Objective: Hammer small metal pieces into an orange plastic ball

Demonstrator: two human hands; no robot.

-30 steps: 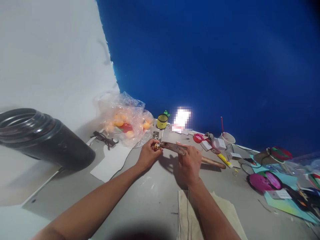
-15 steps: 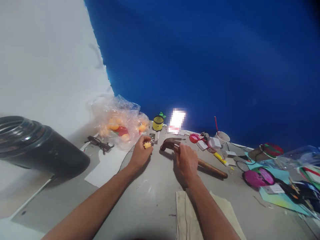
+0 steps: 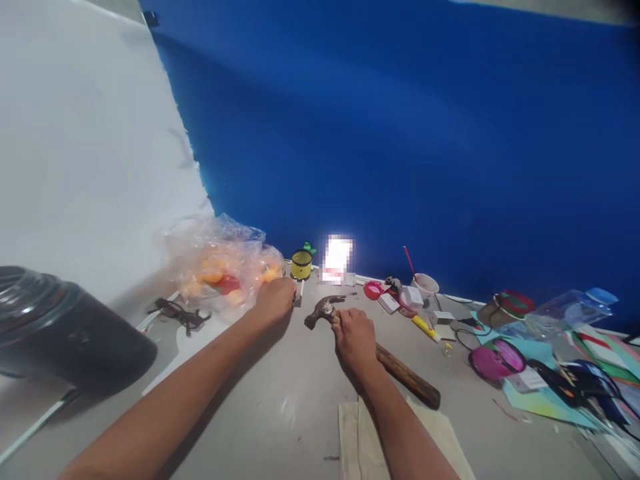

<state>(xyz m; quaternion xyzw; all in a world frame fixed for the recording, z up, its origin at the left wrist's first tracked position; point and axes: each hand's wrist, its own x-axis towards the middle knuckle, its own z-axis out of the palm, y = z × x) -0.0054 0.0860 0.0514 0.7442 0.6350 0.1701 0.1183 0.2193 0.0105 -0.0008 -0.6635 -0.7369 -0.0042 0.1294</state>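
Observation:
My right hand (image 3: 356, 339) is wrapped round the wooden handle of a claw hammer (image 3: 407, 375), close below its head. The hammer lies low over the grey table, its rusty head pointing left and its handle end to the right. My left hand (image 3: 276, 299) is curled, knuckles up, beside the plastic bag of orange balls (image 3: 215, 273). Its fingertips are turned away, and whatever they hold is hidden. At its fingers a small dark-grey box edge (image 3: 299, 299) shows. A yellow mesh-like cup (image 3: 301, 265) stands just beyond.
A large dark bottle (image 3: 75, 333) and black glasses (image 3: 180, 315) are at left. A bright blurred screen (image 3: 337, 259) stands at the back. Right are a white cup (image 3: 425, 287), a yellow tube (image 3: 425, 328), a pink round pot (image 3: 495, 360) and papers. A beige cloth (image 3: 350, 433) lies in front.
My view has tilted up and shifted. My left hand has turned over toward the small box, and the small yellowish piece in its fingers no longer shows. My right hand still grips the hammer.

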